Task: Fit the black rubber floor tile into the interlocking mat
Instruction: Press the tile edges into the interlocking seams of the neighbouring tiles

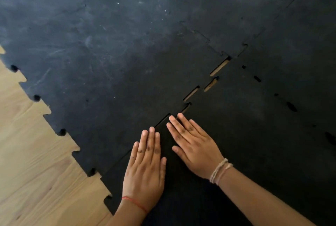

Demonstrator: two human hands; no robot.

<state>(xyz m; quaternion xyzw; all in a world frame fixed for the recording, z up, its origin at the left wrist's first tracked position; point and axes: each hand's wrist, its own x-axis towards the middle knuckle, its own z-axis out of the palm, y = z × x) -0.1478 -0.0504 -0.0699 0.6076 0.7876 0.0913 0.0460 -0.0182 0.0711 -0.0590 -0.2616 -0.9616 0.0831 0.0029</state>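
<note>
Pressing flat: left hand (145, 167) and right hand (192, 145), fingers extended, nothing gripped, on tile (236, 135) near mat (109, 53) seam. Judged dense, floppy; palm pressure along unseated tabs advised.

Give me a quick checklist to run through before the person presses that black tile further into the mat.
1. Left hand flat on the tile: ok.
2. Right hand flat beside the seam: ok.
3. Teeth closed along the seam: not ok, wood floor shows through gaps.
4. Seam near the fingertips seated: cannot tell.
5. Tile's right edge locked: not ok, dark slots remain open.
</note>
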